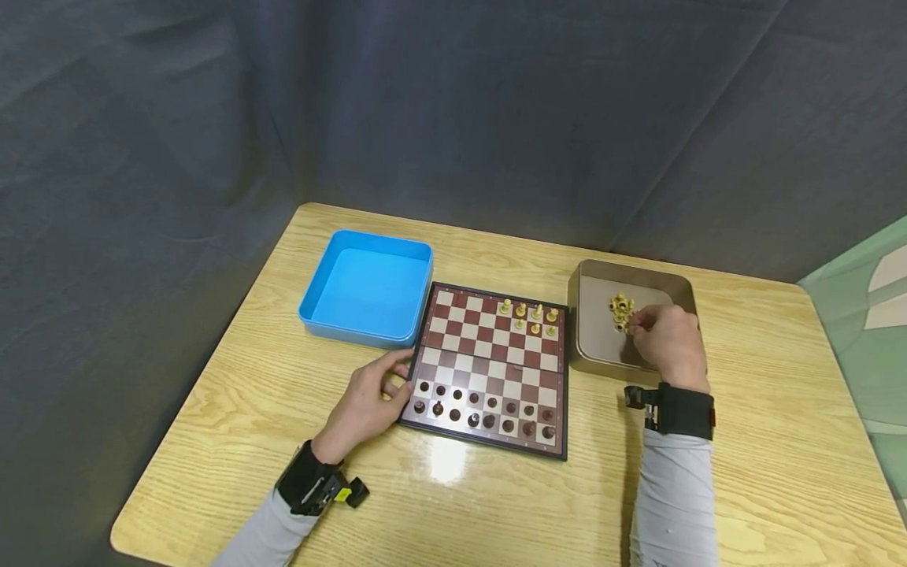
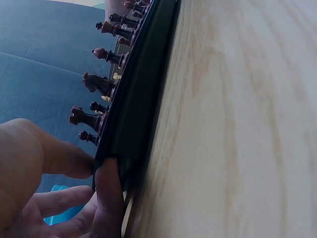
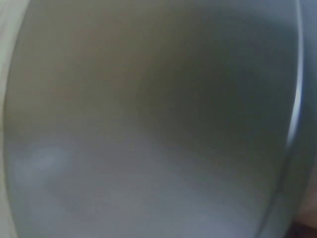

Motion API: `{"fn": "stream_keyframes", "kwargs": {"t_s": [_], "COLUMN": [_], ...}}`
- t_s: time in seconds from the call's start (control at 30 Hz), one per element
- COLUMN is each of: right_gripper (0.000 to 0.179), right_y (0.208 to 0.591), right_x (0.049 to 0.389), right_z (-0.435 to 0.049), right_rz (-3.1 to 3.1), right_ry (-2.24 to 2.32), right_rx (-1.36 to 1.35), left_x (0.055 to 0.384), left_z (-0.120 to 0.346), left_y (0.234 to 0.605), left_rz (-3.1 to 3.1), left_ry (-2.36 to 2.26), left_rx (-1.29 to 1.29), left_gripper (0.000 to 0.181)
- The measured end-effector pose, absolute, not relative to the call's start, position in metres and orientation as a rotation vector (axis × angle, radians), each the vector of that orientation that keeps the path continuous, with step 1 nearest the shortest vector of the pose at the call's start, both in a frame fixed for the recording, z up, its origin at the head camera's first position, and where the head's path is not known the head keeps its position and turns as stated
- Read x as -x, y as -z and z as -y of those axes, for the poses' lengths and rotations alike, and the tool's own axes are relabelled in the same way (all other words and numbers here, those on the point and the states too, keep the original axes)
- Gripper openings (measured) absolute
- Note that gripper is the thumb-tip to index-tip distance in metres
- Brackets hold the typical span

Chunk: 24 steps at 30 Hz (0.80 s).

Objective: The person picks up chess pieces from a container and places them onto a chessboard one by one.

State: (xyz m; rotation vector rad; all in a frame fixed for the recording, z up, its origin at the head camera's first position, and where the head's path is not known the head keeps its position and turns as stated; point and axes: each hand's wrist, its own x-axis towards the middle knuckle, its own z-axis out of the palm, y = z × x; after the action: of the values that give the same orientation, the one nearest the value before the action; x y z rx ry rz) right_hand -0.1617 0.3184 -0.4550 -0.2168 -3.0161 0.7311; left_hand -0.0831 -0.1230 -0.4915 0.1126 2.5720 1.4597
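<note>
A folding chessboard lies on the table, with several dark chess pieces in two rows along its near side and several cream chess pieces at its far right. My left hand grips the board's left edge near the close corner; the left wrist view shows thumb and fingers at that corner. Inside the metal tin to the right, my right hand reaches down, its fingertips at a small pile of cream chess pieces. I cannot tell whether it pinches one.
A blue plastic tray stands behind the board on the left. The tin's wall fills the right wrist view. Wooden table surface extends in front, and a dark cloth hangs behind the table.
</note>
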Motion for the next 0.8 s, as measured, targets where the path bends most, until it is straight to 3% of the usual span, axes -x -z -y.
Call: {"fn": "stream_keyframes", "kwargs": {"t_s": [0.8], "right_gripper": [0.012], "right_y": [0.416], "right_x": [0.151], "right_z": [-0.283], "right_rz": [2.801], "right_ry": [-0.763], "right_rx": [-0.042], "left_x": [0.083], "left_z": [0.123], "left_y": [0.49], "left_rz": [-2.567], "left_ry": [-1.443], "left_rx": [-0.104], "left_gripper": [0.057]}}
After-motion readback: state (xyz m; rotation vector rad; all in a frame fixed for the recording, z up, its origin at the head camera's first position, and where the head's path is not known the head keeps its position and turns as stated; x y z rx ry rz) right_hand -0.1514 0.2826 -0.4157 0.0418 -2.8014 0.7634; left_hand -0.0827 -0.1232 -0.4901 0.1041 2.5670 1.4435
